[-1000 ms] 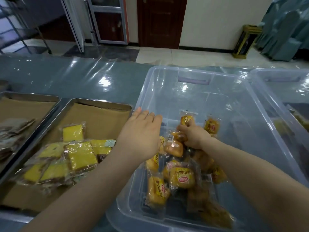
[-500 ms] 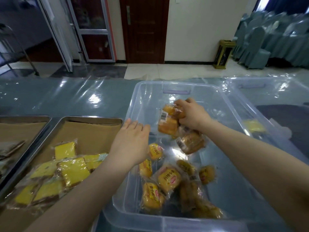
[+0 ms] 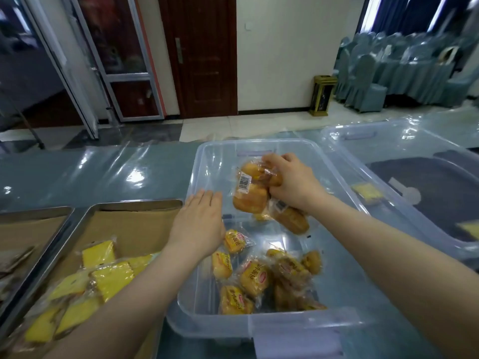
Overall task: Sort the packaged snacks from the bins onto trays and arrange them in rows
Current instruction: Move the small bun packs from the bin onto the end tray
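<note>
Plastic-covered blue table [image 3: 85, 174]. Wrapped buns [image 3: 252, 196] clutched in right hand [image 3: 293, 183], raised over clear bin's [image 3: 207, 161] middle. More buns [image 3: 255, 279] heaped at bin's near edge. Left hand [image 3: 198, 226] flat, fingers spread, empty, on bin's left rim. Yellow cake packs [image 3: 108, 278] at tray's [image 3: 134, 204] near-left corner.

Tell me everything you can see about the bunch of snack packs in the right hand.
The bunch of snack packs is several clear, crinkly plastic wrappers, each holding a golden-brown bun-like cake. One wrapper shows a white barcode label. The right hand clamps them from the right and above, lifted above the floor of the clear plastic bin; they hang down, one lower pack tilting right. The exact count is unclear. The left hand is close but apart from them.
</note>
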`<state>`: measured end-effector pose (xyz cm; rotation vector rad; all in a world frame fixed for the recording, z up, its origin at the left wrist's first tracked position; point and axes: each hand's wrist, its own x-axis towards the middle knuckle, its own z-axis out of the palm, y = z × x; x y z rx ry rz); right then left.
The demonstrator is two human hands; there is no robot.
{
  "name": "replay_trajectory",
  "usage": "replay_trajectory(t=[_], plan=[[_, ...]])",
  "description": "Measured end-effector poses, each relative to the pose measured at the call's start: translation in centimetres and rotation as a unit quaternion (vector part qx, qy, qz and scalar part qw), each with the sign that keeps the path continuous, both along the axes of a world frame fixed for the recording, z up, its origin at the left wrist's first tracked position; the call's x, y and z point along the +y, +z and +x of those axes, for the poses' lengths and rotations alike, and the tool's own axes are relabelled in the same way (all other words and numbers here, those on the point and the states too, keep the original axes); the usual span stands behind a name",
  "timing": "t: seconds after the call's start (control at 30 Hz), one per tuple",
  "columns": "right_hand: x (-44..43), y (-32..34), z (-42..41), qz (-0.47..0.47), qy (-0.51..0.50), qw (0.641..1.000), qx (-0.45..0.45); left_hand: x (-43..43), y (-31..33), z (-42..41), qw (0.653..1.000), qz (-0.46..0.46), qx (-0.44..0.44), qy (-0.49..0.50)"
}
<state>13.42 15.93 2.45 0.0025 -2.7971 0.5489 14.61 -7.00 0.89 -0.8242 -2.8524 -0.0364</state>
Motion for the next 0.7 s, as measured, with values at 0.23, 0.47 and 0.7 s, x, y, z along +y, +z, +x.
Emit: replay_trajectory(t=[0.23,0.47,0.7], plan=[[0.5,-0.2,2.5,0.208,0.098,0.97,-0.073,1.1,0.1,-0.8,0.976,-0.201,-0.002,-0.08],[1.6,0.6,2.1,0.346,0.157,0.923,-0.051,4.5,-1.4,-0.8,0.905,-0.341,-0.218,-0.133],[1.2,-2.1,0.3,0.408,0.17,0.884,-0.156,7.4,-6.2,0.5,0.83,-0.463,-0.258,-0.172]])
